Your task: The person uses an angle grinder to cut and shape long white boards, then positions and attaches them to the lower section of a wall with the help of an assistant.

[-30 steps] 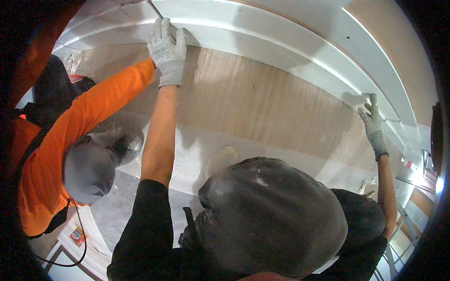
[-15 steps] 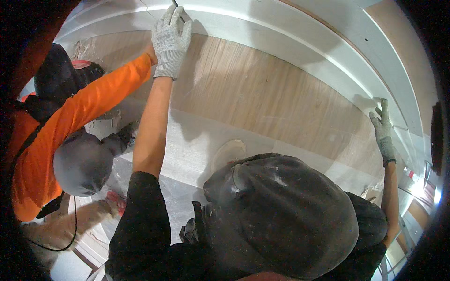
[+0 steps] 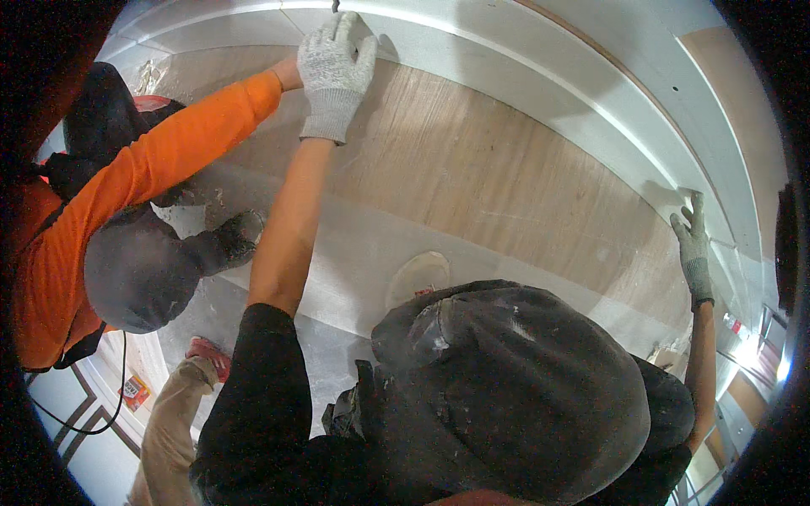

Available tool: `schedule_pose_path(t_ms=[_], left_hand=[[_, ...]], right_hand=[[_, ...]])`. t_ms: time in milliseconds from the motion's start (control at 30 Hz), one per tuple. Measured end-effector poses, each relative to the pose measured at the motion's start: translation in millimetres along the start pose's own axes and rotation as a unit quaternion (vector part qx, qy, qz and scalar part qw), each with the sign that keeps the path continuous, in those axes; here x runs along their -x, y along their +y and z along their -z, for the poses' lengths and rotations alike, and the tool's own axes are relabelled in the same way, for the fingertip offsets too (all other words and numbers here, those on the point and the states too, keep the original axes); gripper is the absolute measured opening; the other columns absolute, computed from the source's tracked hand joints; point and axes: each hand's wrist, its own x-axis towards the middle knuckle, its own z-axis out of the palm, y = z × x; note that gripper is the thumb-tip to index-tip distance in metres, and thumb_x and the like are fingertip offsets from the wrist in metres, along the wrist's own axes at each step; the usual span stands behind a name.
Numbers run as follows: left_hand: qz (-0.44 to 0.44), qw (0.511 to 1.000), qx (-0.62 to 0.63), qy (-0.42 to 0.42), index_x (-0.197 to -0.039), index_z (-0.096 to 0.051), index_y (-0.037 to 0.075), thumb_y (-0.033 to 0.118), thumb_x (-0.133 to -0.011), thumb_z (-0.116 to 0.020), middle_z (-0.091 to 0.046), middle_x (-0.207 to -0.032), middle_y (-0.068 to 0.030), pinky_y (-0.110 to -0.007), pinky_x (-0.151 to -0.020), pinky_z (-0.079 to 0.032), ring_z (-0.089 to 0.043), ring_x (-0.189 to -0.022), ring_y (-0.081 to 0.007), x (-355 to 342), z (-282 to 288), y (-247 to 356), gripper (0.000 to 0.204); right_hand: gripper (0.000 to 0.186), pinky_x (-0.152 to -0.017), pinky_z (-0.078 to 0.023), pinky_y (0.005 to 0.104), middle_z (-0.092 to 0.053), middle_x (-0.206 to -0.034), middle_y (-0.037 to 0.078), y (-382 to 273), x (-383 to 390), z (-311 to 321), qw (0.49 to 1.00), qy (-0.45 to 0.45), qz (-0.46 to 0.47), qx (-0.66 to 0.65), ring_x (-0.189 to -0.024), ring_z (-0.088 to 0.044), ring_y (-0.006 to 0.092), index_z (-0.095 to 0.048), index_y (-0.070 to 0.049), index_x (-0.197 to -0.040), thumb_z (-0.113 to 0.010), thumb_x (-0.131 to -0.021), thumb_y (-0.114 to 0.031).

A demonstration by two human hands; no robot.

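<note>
My left hand (image 3: 337,72), in a grey knit glove, reaches to the white baseboard-like trim (image 3: 439,42) at the top. Its fingers are stretched against the trim, with the thumb apart. Just beyond the fingertips is a small dark piece (image 3: 335,6), too small to name. Far to the right, my gloved right hand (image 3: 695,249) touches the same long trim with its fingers extended. Beside my left wrist is a co-worker's bare hand (image 3: 288,74), its fingers hidden behind my glove.
A co-worker in an orange sleeve (image 3: 181,131) and grey cap (image 3: 139,274) crouches at left. Wood-look flooring (image 3: 472,160) runs along the trim, with a pale strip nearer me. Beige trousers (image 3: 173,422) and an orange packet (image 3: 135,392) show at lower left.
My left hand appears slightly farther right and my right hand slightly lower, as the whole view shifts. The beige-trousered leg at lower left has moved, and an orange packet now shows.
</note>
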Motion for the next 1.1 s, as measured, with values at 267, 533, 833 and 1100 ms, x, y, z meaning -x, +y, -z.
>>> schedule_pose_path(t_ms=[267,533,833,1100], left_hand=[[-0.076,0.996,0.05,-0.014,-0.143,-0.06,0.011,0.041,-0.094,-0.069,-0.056,-0.152,-0.0123,-0.054,-0.118,-0.035,-0.049,-0.141,-0.0351,7,8,59,0.058],[-0.008,0.987,0.146,-0.069,-0.147,-0.055,0.006,0.042,-0.097,-0.064,-0.046,-0.16,-0.0202,-0.055,-0.122,-0.032,-0.047,-0.143,-0.04,53,-15,92,0.063],[0.061,0.875,0.411,-0.249,-0.142,-0.06,0.009,-0.001,-0.093,-0.06,-0.052,-0.154,-0.0152,-0.045,-0.118,-0.041,-0.05,-0.14,-0.0366,148,0,170,0.051],[0.196,0.735,0.597,-0.255,-0.143,-0.062,0.011,-0.007,-0.096,-0.057,-0.057,-0.15,-0.0136,-0.044,-0.118,-0.044,-0.051,-0.142,-0.0308,153,17,203,0.051]], right_hand=[[0.085,-0.117,-0.043,0.0479,-0.024,-0.174,0.015,-6,2,4,1.0,-0.024,0.004,0.019,-0.149,-0.043,0.0368,-0.013,-0.014,-0.17,-0.063,-0.104,-0.032],[0.088,-0.121,-0.039,0.0489,-0.024,-0.173,0.016,0,-2,2,1.0,-0.017,-0.015,0.011,-0.151,-0.041,0.0366,-0.013,-0.011,-0.17,-0.064,-0.103,-0.039],[0.088,-0.118,-0.043,0.0485,-0.026,-0.172,0.018,3,-2,0,0.999,-0.004,-0.021,0.036,-0.149,-0.044,0.0369,-0.014,-0.011,-0.169,-0.065,-0.103,-0.039],[0.084,-0.118,-0.042,0.0478,-0.028,-0.171,0.018,-41,7,3,0.998,-0.039,-0.026,0.036,-0.149,-0.043,0.0368,-0.015,-0.009,-0.169,-0.061,-0.105,-0.038]])
